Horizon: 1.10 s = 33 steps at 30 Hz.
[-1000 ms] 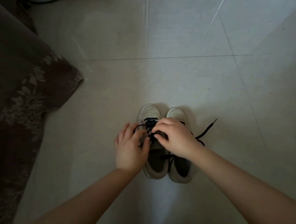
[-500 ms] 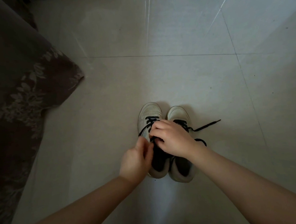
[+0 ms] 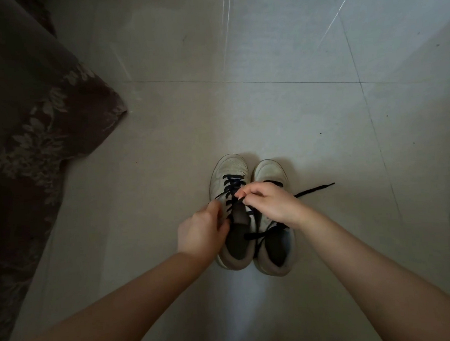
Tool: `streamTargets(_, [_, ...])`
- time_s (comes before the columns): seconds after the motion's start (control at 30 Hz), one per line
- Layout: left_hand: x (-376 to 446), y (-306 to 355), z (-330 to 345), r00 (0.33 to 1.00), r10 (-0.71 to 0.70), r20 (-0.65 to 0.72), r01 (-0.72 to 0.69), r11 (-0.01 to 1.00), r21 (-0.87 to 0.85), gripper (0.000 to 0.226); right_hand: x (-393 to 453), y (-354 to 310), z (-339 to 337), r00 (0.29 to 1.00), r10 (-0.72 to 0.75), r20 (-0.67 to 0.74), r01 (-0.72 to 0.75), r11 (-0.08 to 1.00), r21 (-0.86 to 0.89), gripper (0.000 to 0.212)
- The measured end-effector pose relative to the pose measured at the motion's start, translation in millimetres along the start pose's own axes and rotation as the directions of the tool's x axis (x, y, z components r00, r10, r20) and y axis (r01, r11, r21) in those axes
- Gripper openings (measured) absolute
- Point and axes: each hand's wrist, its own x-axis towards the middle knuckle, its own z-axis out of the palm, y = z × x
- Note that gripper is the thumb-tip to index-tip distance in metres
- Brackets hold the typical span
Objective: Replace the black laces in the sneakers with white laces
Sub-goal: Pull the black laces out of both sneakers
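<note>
No text, brand, number or sign can be read in this view. The small label on the tongue of the left pale leather sneaker (image 3: 228,182), between the black flat laces (image 3: 230,193), shows only a blurred mark, too small to make out. The dark brown cloth with pale leaf print (image 3: 31,129) carries a pattern only, no letters. The pale glossy floor tiles (image 3: 268,120) show no writing.
</note>
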Motion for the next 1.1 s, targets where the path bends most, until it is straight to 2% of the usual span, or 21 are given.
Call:
streamTargets(0.1, [-0.7,0.3,0.1,0.999,0.036,0.022,-0.037,0.998,0.047,0.02,0.1,-11.8,1.8,0.996,-0.066,0.068,0.083,0.949,-0.305,0.014])
streamTargets(0.2, [-1.2,0.8,-0.5,0.999,0.047,0.012,-0.048,0.997,0.052,0.022,0.9,-25.7,9.5,0.988,-0.139,0.07,0.152,0.769,-0.62,0.028])
streamTargets(0.27, [-0.9,1.4,-1.0,0.999,0.048,0.006,-0.049,0.998,0.045,0.023,2.6,-24.1,14.7,0.978,-0.198,0.064,0.187,0.702,-0.687,0.025])
streamTargets(0.3, [-1.2,1.3,-0.9,0.999,0.051,0.006,-0.052,0.998,0.042,0.023,3.0,-21.0,14.3,0.975,-0.21,0.065,0.2,0.727,-0.657,0.021])
streamTargets(0.37, [-1.6,-0.4,-1.0,0.999,0.041,0.006,-0.041,0.999,0.019,0.021,2.2,-13.3,10.5,0.978,-0.201,0.046,0.2,0.871,-0.449,0.014])
streamTargets(0.43, [-1.1,-4.1,-1.1,1.0,0.017,-0.004,-0.017,0.999,-0.027,0.018,-4.0,-5.5,3.0,0.989,-0.141,-0.045,0.139,0.989,-0.045,0.018])
streamTargets(0.47, [-0.9,-5.8,-1.2,1.0,0.011,-0.02,-0.012,0.998,-0.057,0.017,-7.9,-2.9,-0.4,0.994,-0.076,-0.082,0.095,0.96,0.264,0.022])
streamTargets(0.5, [-0.9,-6.5,-0.9,0.999,0.014,-0.036,-0.017,0.997,-0.079,0.018,-11.1,-0.6,-2.4,0.996,0.006,-0.089,0.044,0.838,0.544,0.025])
streamTargets(0.53, [-0.9,-6.3,-0.4,0.998,0.03,-0.05,-0.034,0.996,-0.083,0.019,-14.1,1.2,-4.2,0.993,0.075,-0.089,0.007,0.727,0.687,0.028])
streamTargets(0.57, [-1.0,-5.4,0.2,0.997,0.051,-0.054,-0.055,0.996,-0.068,0.021,-15.1,2.8,-5.7,0.988,0.113,-0.105,-0.007,0.711,0.704,0.031])
streamTargets(0.6, [-1.0,-4.2,0.7,0.996,0.065,-0.058,-0.069,0.996,-0.052,0.021,-14.7,2.2,-6.6,0.984,0.116,-0.136,-0.013,0.806,0.592,0.033])
streamTargets(0.63, [-1.0,-3.5,1.3,0.996,0.071,-0.061,-0.074,0.996,-0.041,0.022,-13.9,0.3,-7.2,0.984,0.077,-0.162,-0.014,0.934,0.356,0.037])
streamTargets(0.67, [-1.0,-3.2,1.8,0.995,0.075,-0.065,-0.078,0.996,-0.038,0.021,-13.6,-2.6,-6.6,0.985,0.017,-0.171,-0.006,0.998,0.062,0.042])
streamTargets(0.73, [-0.1,-3.0,2.0,0.994,0.081,-0.07,-0.083,0.996,-0.028,0.02,-9.9,-8.9,-4.9,0.982,-0.116,-0.149,0.061,0.94,-0.335,0.042])
streamTargets(0.83, [0.7,-2.9,1.6,0.994,0.083,-0.072,-0.084,0.996,-0.014,0.018,-6.3,-16.4,-0.7,0.964,-0.242,-0.112,0.162,0.866,-0.472,0.018])
streamTargets(0.9, [0.6,-3.2,1.4,0.994,0.08,-0.078,-0.082,0.996,-0.03,0.015,-6.2,-17.1,-0.6,0.958,-0.259,-0.121,0.201,0.912,-0.357,0.01])
streamTargets(0.97, [0.4,-4.6,1.2,0.994,0.07,-0.081,-0.075,0.996,-0.058,0.012,-12.1,-21.6,-9.1,0.969,-0.146,-0.197,0.168,0.981,0.098,0.007])
streamTargets(1.0, [-0.3,-5.4,1.1,0.995,0.061,-0.082,-0.067,0.995,-0.071,0.011,-14.7,-23.1,-15.7,0.971,-0.074,-0.229,0.152,0.927,0.344,0.01])
streamTargets(1.03, [-1.1,-5.6,1.0,0.995,0.054,-0.08,-0.06,0.995,-0.074,0.011,-15.4,-22.8,-22.3,0.967,-0.007,-0.254,0.133,0.865,0.483,0.013])
streamTargets(1.07, [-2.1,-5.8,1.0,0.995,0.053,-0.08,-0.059,0.996,-0.066,0.012,-14.8,-22.8,-26.9,0.96,0.05,-0.275,0.098,0.861,0.499,0.015])
streamTargets(1.1, [-3.3,-5.7,1.1,0.995,0.055,-0.08,-0.06,0.997,-0.053,0.013,-12.7,-21.3,-28.7,0.947,0.074,-0.313,0.057,0.918,0.391,0.014])
